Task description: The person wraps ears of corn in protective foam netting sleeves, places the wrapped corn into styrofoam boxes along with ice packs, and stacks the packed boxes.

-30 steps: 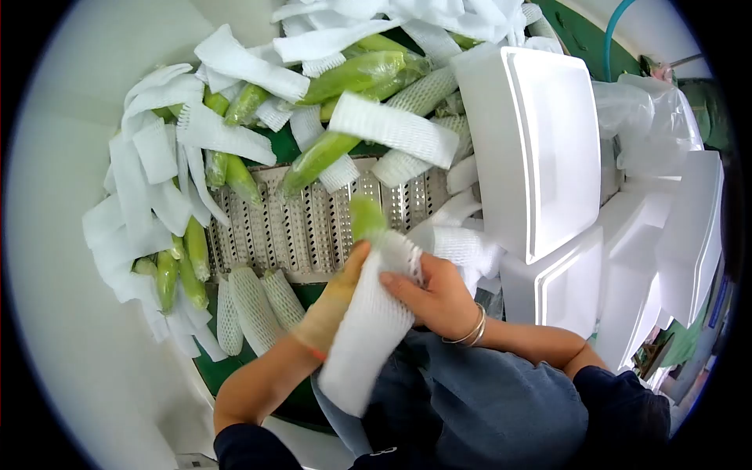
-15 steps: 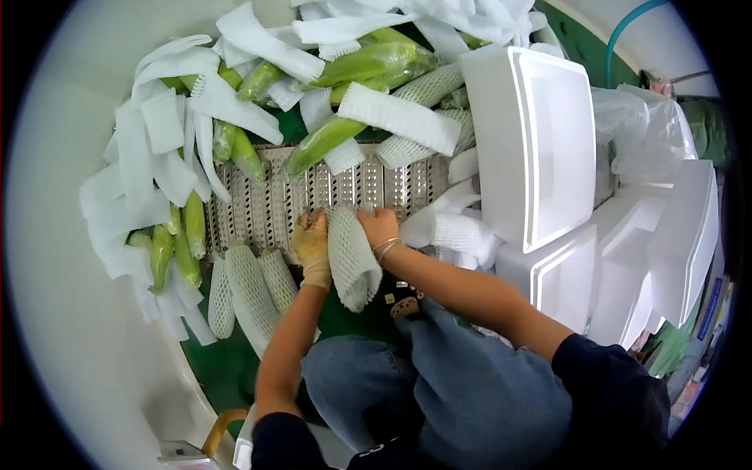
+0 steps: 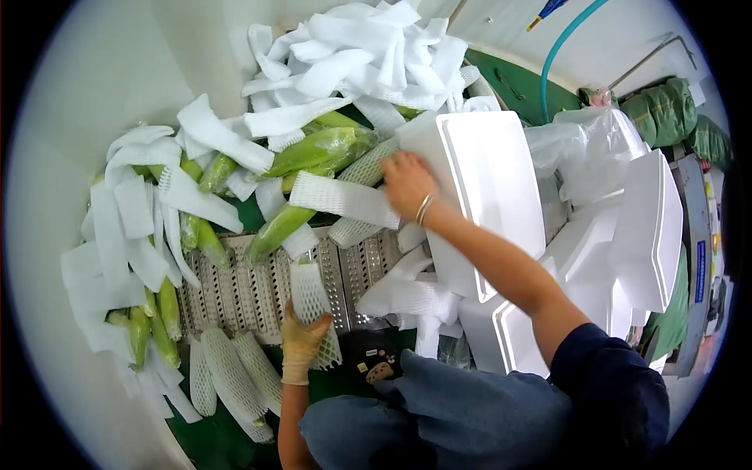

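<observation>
My gloved left hand (image 3: 301, 341) is closed around the lower part of a white foam net sleeve (image 3: 312, 294), which stands out against the perforated metal plate. What is inside the sleeve is mostly hidden. Farther forward, my bare right hand (image 3: 409, 186), with a bracelet on the wrist, is stretched out with fingers slightly apart. It is beside the upright white foam box (image 3: 493, 196) and over the end of a netted piece (image 3: 368, 168). Close by lie a flat foam sleeve (image 3: 345, 197) and a long green vegetable in clear film (image 3: 280, 232).
Several net-sleeved pieces (image 3: 231, 368) lie at the near left. Loose white foam sleeves (image 3: 352, 59) heap up at the back, and film-wrapped green vegetables (image 3: 160, 317) lie among more sleeves on the left. Stacked foam boxes (image 3: 611, 258) and a clear plastic bag (image 3: 587, 149) fill the right.
My right hand has left the foam net sleeve and moved forward to the box's left side. My left hand still holds the sleeve, now farther from my knees. The view has shifted.
</observation>
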Tool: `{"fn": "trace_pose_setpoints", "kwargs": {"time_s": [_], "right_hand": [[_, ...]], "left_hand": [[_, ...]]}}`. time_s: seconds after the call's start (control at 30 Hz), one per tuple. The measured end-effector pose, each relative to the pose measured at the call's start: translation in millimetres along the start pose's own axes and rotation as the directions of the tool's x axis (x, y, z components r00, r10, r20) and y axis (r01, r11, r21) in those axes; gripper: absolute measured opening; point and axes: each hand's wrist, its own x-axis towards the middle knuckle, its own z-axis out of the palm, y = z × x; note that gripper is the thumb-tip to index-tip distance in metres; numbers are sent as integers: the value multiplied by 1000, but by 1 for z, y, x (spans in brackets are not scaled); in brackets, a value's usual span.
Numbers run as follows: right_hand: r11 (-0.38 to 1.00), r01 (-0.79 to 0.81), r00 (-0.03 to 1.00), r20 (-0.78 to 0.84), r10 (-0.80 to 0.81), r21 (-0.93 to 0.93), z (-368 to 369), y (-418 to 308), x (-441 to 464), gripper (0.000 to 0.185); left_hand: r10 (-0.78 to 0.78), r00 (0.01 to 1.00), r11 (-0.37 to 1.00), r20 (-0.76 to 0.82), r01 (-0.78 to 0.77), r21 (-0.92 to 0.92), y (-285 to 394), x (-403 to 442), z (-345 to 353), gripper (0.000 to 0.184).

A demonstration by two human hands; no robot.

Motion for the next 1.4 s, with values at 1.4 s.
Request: {"fn": "trace_pose_setpoints", "kwargs": {"time_s": [1.4], "right_hand": [[993, -62, 962, 258, 85, -96, -33, 114, -7, 48]], "left_hand": [[53, 969, 744, -243, 124, 657, 4, -59, -49, 83]]}}
